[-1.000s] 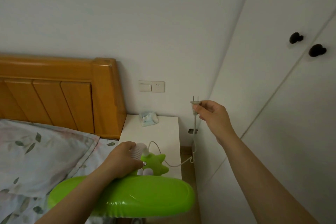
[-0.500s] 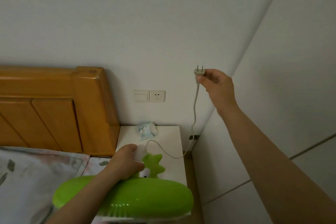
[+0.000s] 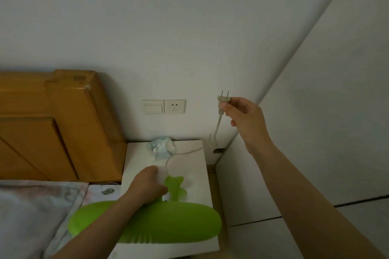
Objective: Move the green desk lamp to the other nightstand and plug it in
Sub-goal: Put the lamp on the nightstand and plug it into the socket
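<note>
The green desk lamp [image 3: 164, 223] has a wide green shade, a white ribbed neck and a star-shaped green base. It is over the white nightstand [image 3: 189, 166]. My left hand [image 3: 147, 185] grips the ribbed neck. Whether the base rests on the top I cannot tell. My right hand [image 3: 244, 118] pinches the grey two-pin plug [image 3: 222, 99], prongs up, to the right of the wall socket [image 3: 174, 106] and at about its height. The grey cord [image 3: 216, 130] hangs from the plug and runs across the nightstand to the lamp.
A light switch [image 3: 153, 107] sits just left of the socket. A crumpled white and blue packet [image 3: 162, 148] lies at the nightstand's back. The orange wooden headboard [image 3: 59, 124] and a pillow [image 3: 27, 216] fill the left. A white wardrobe [image 3: 326, 132] stands close on the right.
My right hand rose with the plug, then came down a little toward socket height. The lamp moved forward over the nightstand in my left hand. The view tilted upward.
</note>
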`<state>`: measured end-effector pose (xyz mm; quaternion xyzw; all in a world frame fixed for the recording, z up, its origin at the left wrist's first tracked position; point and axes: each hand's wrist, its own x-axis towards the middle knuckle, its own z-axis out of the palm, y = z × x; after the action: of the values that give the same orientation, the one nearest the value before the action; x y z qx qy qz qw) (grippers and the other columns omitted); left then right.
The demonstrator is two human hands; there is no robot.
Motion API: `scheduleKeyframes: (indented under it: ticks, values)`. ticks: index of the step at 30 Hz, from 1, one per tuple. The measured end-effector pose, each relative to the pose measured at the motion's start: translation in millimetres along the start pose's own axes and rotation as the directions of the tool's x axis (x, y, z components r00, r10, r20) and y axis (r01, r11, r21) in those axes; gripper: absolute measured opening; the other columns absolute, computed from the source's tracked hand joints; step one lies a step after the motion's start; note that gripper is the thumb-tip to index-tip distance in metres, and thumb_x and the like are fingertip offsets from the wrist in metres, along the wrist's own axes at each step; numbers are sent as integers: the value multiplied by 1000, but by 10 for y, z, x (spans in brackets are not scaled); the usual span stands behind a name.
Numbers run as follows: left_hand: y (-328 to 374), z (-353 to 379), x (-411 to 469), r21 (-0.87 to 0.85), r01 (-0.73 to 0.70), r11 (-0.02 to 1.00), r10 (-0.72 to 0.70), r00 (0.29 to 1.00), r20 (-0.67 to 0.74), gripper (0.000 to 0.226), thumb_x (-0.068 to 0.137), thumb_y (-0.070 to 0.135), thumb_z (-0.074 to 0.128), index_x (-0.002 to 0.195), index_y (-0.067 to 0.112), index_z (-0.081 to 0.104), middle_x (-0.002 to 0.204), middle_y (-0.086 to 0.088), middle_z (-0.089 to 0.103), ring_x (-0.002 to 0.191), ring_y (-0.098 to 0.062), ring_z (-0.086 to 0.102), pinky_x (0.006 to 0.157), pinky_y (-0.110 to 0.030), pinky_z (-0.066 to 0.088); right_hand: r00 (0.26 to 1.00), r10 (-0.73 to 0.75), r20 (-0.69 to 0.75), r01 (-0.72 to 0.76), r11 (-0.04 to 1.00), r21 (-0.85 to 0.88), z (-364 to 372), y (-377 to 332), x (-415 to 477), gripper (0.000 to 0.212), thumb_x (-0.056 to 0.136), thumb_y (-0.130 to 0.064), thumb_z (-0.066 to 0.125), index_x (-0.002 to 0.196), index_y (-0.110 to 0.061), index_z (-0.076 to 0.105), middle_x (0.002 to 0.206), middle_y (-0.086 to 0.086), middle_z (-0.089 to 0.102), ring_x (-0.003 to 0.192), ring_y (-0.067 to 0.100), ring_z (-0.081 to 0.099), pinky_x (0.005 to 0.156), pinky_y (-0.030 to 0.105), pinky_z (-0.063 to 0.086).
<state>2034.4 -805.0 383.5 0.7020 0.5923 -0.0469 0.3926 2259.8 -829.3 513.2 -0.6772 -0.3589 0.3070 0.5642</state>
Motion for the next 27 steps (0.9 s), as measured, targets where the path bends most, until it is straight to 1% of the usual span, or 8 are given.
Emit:
scheduleKeyframes:
  ticks: [3, 6, 11, 16, 21, 24, 26, 27]
  values:
    - [35, 62, 105, -9, 18, 1000, -18, 1000, 11, 63, 70, 25, 72, 125, 6, 47, 130, -14, 51, 115, -27, 50, 92, -33, 42, 998, 52, 18, -52, 999, -9, 10, 147, 82, 12, 85, -14, 66, 96, -13, 71, 76, -9, 69, 56, -10, 59, 48, 9, 42]
    - [67, 144, 197, -22, 42, 999, -41, 999, 8, 64, 69, 25, 71, 125, 5, 46, 131, -15, 50, 118, -28, 49, 94, -33, 41, 994, 95, 48, -94, 995, -26, 17, 256, 168, 9, 85, -16, 66, 93, -17, 71, 75, -11, 69, 56, -10, 58, 50, 11, 42]
    - [89, 214, 348, -36, 68, 997, -68, 998, 3, 63, 69, 24, 71, 124, 5, 47, 129, -15, 51, 115, -28, 50, 90, -33, 42, 987, 148, 66, -146, 989, -34, 46, 393, 293, 16, 85, -16, 66, 99, -11, 71, 77, -10, 69, 57, -12, 59, 52, 12, 42]
    - [76, 263, 458, -34, 88, 996, -88, 996, 11, 63, 70, 23, 70, 125, 5, 46, 129, -14, 51, 114, -27, 50, 89, -33, 43, 981, 175, 87, -176, 984, 0, 112, 481, 391, 16, 86, -11, 65, 100, -6, 70, 78, -7, 68, 56, -13, 60, 52, 3, 43]
    - [36, 271, 549, -18, 92, 996, -92, 995, 30, 63, 70, 25, 70, 125, 6, 46, 127, -13, 51, 112, -26, 50, 81, -28, 40, 978, 176, 115, -177, 984, 3, 174, 517, 430, 17, 86, -10, 64, 102, -5, 70, 78, -6, 67, 56, -14, 60, 53, 2, 43]
    - [32, 277, 610, -7, 91, 996, -91, 995, 37, 62, 69, 26, 71, 123, 6, 47, 124, -12, 52, 101, -22, 50, 80, -28, 39, 978, 181, 107, -183, 983, 2, 186, 526, 473, 20, 87, -10, 63, 104, -4, 70, 79, -6, 67, 56, -14, 60, 53, 2, 43]
    - [31, 292, 653, -10, 90, 996, -90, 996, 30, 62, 69, 28, 72, 121, 5, 48, 115, -10, 53, 91, -17, 44, 76, -26, 37, 977, 188, 102, -190, 982, 8, 184, 545, 486, 22, 87, -10, 63, 107, -3, 70, 80, -6, 67, 57, -14, 60, 54, 2, 43]
    - [32, 298, 674, -12, 89, 996, -89, 996, 25, 62, 69, 28, 72, 121, 4, 48, 111, -9, 52, 90, -15, 41, 76, -25, 35, 976, 192, 101, -194, 981, 9, 180, 552, 489, 22, 87, -10, 62, 107, -2, 69, 81, -5, 67, 57, -14, 60, 54, 2, 43]
